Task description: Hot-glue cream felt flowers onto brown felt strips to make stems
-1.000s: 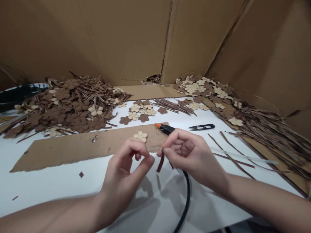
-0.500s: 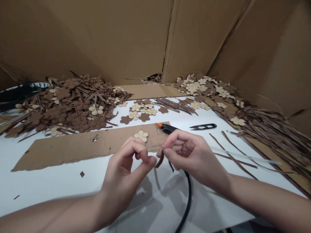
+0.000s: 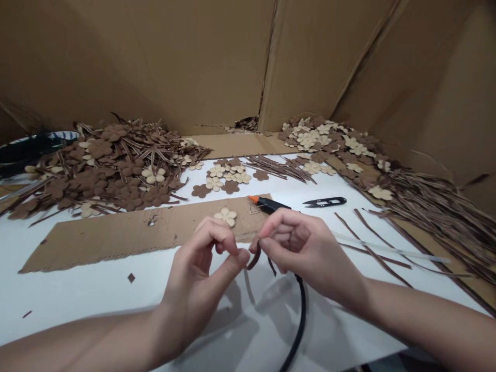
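Note:
A thin brown strip (image 3: 254, 259) bends in a curve between my two hands. My right hand (image 3: 296, 242) is closed, pinching the strip between thumb and forefinger, and a dark end hangs below its fingers. My left hand (image 3: 211, 268) is closed too, thumb and forefinger pressed together at the strip's other end. Just beyond my hands, a cream felt-like flower (image 3: 226, 216) lies on a flat cardboard piece (image 3: 104, 237). An orange-tipped black pen-like tool (image 3: 267, 203) rests partly on that cardboard, and its black cable (image 3: 301, 320) runs down past my right hand.
Black thread snips (image 3: 324, 202) lie right of the tool. Loose strips (image 3: 375, 258) and a translucent band (image 3: 403, 252) are at the right. A large pile of flowers and strips (image 3: 104, 170) is at the left, another flower pile (image 3: 325, 137) at the back right. Cardboard walls (image 3: 155, 62) surround the table.
Hardly anything differs. Both hands keep their pinch, and the strip between them has shifted very slightly.

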{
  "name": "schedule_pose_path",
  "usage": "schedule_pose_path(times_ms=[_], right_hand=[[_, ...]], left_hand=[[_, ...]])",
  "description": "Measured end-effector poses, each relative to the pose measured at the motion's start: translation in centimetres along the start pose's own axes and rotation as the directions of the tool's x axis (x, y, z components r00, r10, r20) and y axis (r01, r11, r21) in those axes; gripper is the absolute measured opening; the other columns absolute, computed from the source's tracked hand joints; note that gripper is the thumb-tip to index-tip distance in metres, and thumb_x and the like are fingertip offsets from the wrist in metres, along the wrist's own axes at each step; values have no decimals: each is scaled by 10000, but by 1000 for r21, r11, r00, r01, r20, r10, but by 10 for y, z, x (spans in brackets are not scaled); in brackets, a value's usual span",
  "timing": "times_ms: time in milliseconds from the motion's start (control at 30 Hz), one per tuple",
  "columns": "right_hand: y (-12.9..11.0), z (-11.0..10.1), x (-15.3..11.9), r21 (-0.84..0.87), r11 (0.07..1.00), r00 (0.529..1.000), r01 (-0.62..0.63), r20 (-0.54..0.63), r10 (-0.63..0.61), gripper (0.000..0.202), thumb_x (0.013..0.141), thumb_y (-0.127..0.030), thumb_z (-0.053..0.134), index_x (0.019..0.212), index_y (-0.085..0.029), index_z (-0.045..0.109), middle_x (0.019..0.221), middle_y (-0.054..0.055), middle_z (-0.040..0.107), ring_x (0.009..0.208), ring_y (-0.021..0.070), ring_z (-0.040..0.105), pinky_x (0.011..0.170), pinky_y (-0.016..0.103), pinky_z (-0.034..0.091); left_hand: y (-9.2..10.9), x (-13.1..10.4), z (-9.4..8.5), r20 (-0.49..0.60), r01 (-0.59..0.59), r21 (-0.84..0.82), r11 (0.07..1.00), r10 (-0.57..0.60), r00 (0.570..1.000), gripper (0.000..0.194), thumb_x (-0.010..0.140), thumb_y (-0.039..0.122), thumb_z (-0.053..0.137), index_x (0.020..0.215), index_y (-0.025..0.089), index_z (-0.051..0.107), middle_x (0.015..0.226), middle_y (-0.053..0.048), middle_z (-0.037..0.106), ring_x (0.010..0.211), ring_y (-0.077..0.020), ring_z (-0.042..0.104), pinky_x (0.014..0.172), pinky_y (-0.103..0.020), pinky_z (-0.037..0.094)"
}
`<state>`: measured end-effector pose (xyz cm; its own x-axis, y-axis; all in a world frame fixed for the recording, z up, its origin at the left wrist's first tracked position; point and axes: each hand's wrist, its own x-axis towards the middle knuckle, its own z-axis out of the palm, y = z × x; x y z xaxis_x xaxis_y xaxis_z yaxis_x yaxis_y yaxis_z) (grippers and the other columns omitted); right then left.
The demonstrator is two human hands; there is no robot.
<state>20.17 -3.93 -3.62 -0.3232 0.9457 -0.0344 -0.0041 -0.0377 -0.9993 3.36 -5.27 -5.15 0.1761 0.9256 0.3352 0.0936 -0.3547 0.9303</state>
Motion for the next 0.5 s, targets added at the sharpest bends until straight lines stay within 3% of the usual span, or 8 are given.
schedule_pose_path(times_ms=[500], right_hand=[[-1, 0, 0, 12, 1000, 1000, -1, 4, 1, 74, 778, -167, 588, 732, -174, 531, 547, -59, 518, 448, 39, 439, 419, 161, 352]], left_hand=[[1, 1, 0, -7, 40, -19, 999, -40, 999, 209, 776, 116, 591, 640, 201, 458, 692, 28, 428, 667, -108, 437, 613, -228, 358]])
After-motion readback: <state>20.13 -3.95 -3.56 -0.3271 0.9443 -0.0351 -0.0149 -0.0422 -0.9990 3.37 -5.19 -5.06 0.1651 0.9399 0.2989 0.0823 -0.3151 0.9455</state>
